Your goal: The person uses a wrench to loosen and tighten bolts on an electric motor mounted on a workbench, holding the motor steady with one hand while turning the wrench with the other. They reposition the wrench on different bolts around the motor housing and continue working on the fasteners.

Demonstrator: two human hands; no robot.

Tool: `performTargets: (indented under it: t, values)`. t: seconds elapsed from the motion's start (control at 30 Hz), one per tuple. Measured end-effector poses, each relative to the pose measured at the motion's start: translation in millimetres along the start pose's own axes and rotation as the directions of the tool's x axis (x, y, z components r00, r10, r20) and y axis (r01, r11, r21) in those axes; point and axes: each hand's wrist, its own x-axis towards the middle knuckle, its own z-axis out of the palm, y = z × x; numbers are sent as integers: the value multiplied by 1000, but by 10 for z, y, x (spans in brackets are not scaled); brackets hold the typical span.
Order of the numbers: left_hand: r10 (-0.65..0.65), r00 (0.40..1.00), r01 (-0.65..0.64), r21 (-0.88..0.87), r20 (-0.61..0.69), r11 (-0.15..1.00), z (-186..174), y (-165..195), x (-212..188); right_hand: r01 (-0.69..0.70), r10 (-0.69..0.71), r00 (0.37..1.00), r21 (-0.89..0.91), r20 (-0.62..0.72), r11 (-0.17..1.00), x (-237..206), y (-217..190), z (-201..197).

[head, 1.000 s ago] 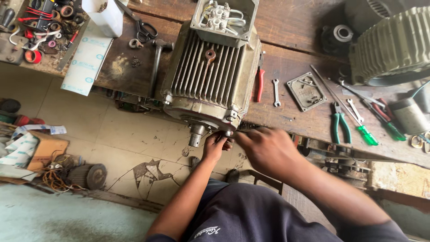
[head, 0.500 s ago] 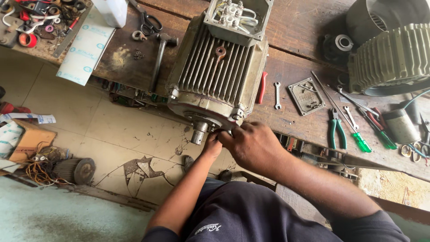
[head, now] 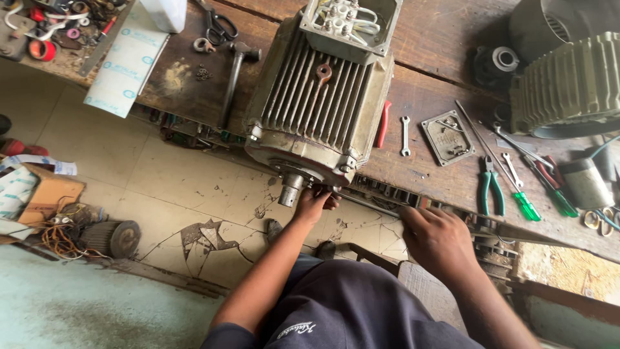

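My left hand has its fingers curled up against the underside of the motor's end plate, just beside the bare shaft at its nine o'clock, though I cannot tell whether they pinch anything; my right hand lies loosely closed and empty-looking on the bench edge, well apart at four o'clock. The one finned electric motor I am touching sits at twelve o'clock from my left hand. I count one hammer at ten o'clock, two small spanners and one pair of green-handled pliers towards two o'clock.
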Motion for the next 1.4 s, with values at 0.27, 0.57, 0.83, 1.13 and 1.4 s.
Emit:
performTargets:
  t: [0.27,0.57,0.83,1.13,1.4]
  values:
    - [-105,992,104,-13,-65,994,201,330,-175,-284,159,920,330,359,900,712,-416,1019]
    - [27,967,68,362,-253,930,79,435,-379,-91,-139,963,764,230,638,1617,-1503,933]
    - [-92,991,80,-127,-96,989,-164,312,-533,144,-23,980,624,-198,768,257,-142,1073]
    - [-33,998,36,-54,51,998,-75,-9,-297,399,-405,837,-94,-368,912,58,-259,-327]
    - [-17,1000,18,-119,8,993,-15,9,-128,505,-512,846,-89,-147,859,695,-777,-749]
